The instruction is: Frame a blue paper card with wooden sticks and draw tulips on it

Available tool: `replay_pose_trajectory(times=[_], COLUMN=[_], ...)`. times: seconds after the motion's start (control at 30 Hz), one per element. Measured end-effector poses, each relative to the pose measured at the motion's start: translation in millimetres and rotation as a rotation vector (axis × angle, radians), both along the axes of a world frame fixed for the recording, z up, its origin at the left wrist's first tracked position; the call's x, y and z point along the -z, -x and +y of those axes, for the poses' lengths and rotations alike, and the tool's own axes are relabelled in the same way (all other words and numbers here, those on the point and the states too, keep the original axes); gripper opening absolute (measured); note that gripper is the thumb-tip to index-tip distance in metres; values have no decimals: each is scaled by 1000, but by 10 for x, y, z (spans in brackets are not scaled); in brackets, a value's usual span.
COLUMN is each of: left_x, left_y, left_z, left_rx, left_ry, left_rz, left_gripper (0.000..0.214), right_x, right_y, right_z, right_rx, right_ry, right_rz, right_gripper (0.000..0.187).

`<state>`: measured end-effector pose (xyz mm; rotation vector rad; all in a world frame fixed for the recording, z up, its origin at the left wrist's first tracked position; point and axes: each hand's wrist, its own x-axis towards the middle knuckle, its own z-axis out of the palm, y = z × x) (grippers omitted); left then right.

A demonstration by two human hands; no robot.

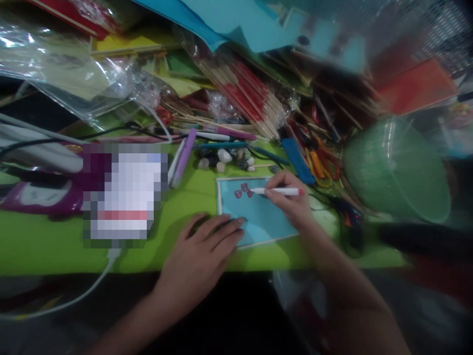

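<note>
My right hand (290, 201) grips a white marker pen (284, 191) with a red end. Its tip touches or hovers just over the rightmost of three small red flower-like drawings (238, 194) on a blue card (264, 219) with a pale border. The right wrist lies across the card's right edge. My left hand (209, 241) rests palm down with fingers spread, the fingertips on the card's lower left part and the rest on the green tabletop (177, 204).
Behind the card lie pebbles (223, 156), capped pens (184, 158) and a blue box-like piece (297, 160). A green translucent bowl (397, 170) and orange-handled scissors (320, 165) stand right. A blurred-out phone-like device (129, 192) with a white cable (99, 278) lies left. Bundled sticks (240, 91) fill the back.
</note>
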<state>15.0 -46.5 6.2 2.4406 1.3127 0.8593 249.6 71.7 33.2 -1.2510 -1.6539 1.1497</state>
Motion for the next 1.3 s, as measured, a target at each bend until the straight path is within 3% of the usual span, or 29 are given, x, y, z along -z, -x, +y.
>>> replay_pose_trajectory(times=[0.97, 1.3], left_x=[4, -2], left_y=[-6, -4], left_z=[-6, 0], left_rx=[-5, -4], left_ry=[-6, 0], left_rz=[-1, -1], left_gripper=[28, 28], right_x=[-16, 68], right_y=[-12, -53], right_z=[-15, 32], right_rx=[-56, 67], right_ry=[-17, 47], right_rz=[-49, 74], right_gripper=[11, 23])
